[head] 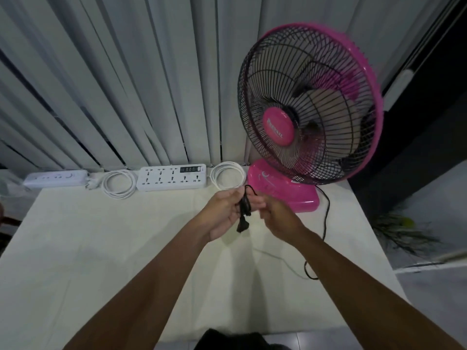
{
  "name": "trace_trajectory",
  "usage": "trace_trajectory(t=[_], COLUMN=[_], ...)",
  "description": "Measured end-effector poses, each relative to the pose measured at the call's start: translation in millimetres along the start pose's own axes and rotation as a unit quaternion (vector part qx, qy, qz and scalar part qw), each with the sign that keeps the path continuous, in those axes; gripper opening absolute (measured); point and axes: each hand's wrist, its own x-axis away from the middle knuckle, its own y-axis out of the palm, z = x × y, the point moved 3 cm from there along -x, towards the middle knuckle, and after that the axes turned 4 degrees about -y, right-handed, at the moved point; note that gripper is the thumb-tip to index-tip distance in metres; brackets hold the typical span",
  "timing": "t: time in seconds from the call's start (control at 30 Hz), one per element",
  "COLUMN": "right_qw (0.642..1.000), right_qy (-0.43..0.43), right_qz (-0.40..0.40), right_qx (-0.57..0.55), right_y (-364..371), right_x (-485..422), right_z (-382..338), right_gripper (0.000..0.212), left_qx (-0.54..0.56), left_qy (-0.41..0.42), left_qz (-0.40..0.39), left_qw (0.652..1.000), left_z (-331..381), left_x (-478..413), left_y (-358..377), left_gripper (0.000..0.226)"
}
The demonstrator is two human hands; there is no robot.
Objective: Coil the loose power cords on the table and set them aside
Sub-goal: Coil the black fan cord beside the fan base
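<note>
The fan's black power cord (326,218) runs from behind the pink base down the table's right side and loops near my right forearm. My left hand (222,213) and my right hand (276,215) meet above the table's middle, both closed on the cord's plug end; the black plug (242,227) dangles between them and a small loop sticks up above the fingers. Two white cords lie coiled at the back: one coil (118,184) between the two power strips, another coil (228,176) beside the fan base.
A pink table fan (310,107) stands at the back right on the white-covered table (101,248). A large white power strip (171,178) and a smaller white strip (55,178) lie along the back edge under grey vertical blinds (113,84). The table's right edge drops to the floor.
</note>
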Motion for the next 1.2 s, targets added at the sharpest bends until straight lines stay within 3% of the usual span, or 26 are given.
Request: trace_trajectory(t=[0.1,0.17,0.23,0.33,0.43,0.57,0.73,0.87,1.03,1.13,1.2], right_qw=[0.990,0.974,0.962,0.973,0.989,0.988,0.998,0.991,0.994,0.994,0.986], right_qy=[0.020,0.013,-0.033,-0.063,-0.028,-0.010,0.034,0.066,0.048,0.019,-0.025], right_qz=[-0.065,-0.101,-0.111,-0.082,-0.049,-0.042,-0.048,-0.028,-0.077,-0.100,-0.117], right_qx=[0.123,0.203,0.248,0.206,0.133,0.149,-0.018,-0.110,-0.057,0.027,0.116], right_y=[20,24,21,2,-27,-49,-52,-45,-35,-36,-41], right_x=[14,22,26,22,15,10,17,26,42,47,51], right_z=[-2,-9,-21,-41,-46,-24,22,61,63,59,57], right_gripper=[0.036,0.046,0.039,0.025,0.027,0.035,0.022,0.016,0.033,0.020,0.027], left_qx=[0.091,0.093,0.071,-0.008,-0.159,-0.293,-0.182,-0.112,0.033,0.076,0.070], left_qy=[0.018,0.014,0.014,0.020,0.037,0.035,-0.058,-0.055,-0.013,0.000,0.018], left_qz=[0.048,0.072,0.097,0.126,0.142,0.124,0.045,0.047,0.080,0.108,0.127], left_qw=[0.995,0.993,0.993,0.992,0.976,0.948,0.980,0.991,0.996,0.991,0.989], left_z=[7,9,8,0,-13,-41,-75,-79,-74,-73,-74], left_x=[-16,-24,-30,-35,-32,-16,-6,-12,-36,-53,-63], left_y=[-9,-14,-18,-19,-19,-9,16,32,47,51,51], left_gripper=[0.027,0.028,0.030,0.027,0.026,0.036,0.044,0.041,0.033,0.032,0.032])
